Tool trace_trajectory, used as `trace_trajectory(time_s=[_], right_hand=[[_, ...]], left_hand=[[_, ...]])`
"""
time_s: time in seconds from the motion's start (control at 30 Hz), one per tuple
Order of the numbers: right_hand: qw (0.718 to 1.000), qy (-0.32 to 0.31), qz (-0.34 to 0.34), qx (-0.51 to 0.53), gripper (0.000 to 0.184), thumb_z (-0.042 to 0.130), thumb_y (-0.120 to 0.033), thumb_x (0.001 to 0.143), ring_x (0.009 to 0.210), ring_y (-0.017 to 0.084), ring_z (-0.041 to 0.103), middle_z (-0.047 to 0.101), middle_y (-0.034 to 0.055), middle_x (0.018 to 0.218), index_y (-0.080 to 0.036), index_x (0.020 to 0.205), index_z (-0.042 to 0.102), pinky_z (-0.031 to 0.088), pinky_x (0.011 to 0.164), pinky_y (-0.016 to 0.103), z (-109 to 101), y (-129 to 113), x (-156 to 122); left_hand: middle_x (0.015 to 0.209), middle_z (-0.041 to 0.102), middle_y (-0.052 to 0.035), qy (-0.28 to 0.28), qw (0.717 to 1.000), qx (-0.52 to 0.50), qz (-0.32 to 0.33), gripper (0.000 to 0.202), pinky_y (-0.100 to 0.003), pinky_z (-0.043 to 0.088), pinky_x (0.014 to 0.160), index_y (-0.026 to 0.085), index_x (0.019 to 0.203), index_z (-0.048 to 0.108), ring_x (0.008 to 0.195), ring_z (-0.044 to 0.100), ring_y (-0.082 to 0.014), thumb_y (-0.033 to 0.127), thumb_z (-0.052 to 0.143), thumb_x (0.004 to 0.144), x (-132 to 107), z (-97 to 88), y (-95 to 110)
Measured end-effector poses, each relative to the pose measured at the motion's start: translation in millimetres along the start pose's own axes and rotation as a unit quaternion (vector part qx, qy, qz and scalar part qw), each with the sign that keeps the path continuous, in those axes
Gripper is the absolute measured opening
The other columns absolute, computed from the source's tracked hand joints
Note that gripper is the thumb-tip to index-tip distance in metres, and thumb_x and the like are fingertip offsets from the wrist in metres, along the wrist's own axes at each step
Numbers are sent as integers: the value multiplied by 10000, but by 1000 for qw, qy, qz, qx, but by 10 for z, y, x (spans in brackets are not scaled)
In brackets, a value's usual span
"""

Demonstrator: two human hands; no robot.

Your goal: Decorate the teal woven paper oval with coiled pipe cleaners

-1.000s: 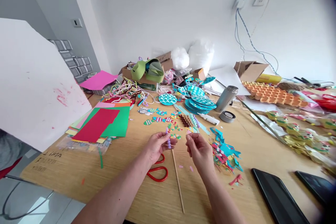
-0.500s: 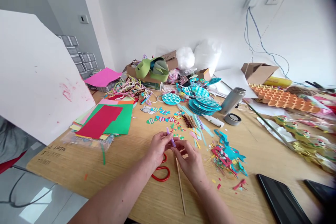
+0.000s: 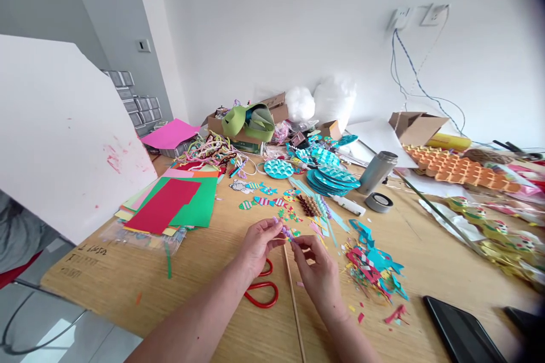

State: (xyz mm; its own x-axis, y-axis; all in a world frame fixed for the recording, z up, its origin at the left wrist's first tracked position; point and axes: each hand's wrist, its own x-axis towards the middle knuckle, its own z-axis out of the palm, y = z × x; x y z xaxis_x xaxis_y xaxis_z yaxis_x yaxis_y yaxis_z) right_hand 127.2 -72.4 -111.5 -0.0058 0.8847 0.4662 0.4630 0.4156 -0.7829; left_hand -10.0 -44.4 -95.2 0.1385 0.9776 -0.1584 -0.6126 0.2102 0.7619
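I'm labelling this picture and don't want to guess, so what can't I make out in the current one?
Head view:
Red scissors: blades hidden by the left hand.
Purple curl: partly covered by fingers; too small to tell whether the right hand pinches it.
Wooden stick: near end cut off by the bottom edge.
Phone: likewise.
Handwriting: too small and blurred to read.

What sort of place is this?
It looks like a craft workspace, though I can't tell whether it's a home or studio. Coloured paper sheets and striped fish cutouts lie on the table, and the left hand holds a curly purple strand.
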Motion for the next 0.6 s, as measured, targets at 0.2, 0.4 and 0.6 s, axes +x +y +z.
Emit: trace_trajectory(time_s=[0.2,0.4,0.6], right_hand=[[1000,-10,9,-2,108,502,-292,867,670,161,616,623,47,798,-206,863,567,506,500,253,5,3,0],[1000,-4,-16,-1,96,496,-269,863,649,149,594,615,36,760,-207,821,557,515,550,262,0,-47,6],[1000,0,-27,15,61,515,-226,840,648,148,585,610,35,758,-202,807,561,511,579,266,-2,-58,0]], left_hand=[[694,619,-12,17,999,41,12,261,-186,379,537,110,668,665,543,484,-53,258,823,522,15,2,-13],[571,536,32,18,999,48,-12,300,-186,349,495,117,639,617,477,447,-43,299,821,515,12,-2,4],[565,523,38,-28,996,76,-37,328,-186,330,450,131,659,579,447,423,-41,369,790,578,5,-23,1]])
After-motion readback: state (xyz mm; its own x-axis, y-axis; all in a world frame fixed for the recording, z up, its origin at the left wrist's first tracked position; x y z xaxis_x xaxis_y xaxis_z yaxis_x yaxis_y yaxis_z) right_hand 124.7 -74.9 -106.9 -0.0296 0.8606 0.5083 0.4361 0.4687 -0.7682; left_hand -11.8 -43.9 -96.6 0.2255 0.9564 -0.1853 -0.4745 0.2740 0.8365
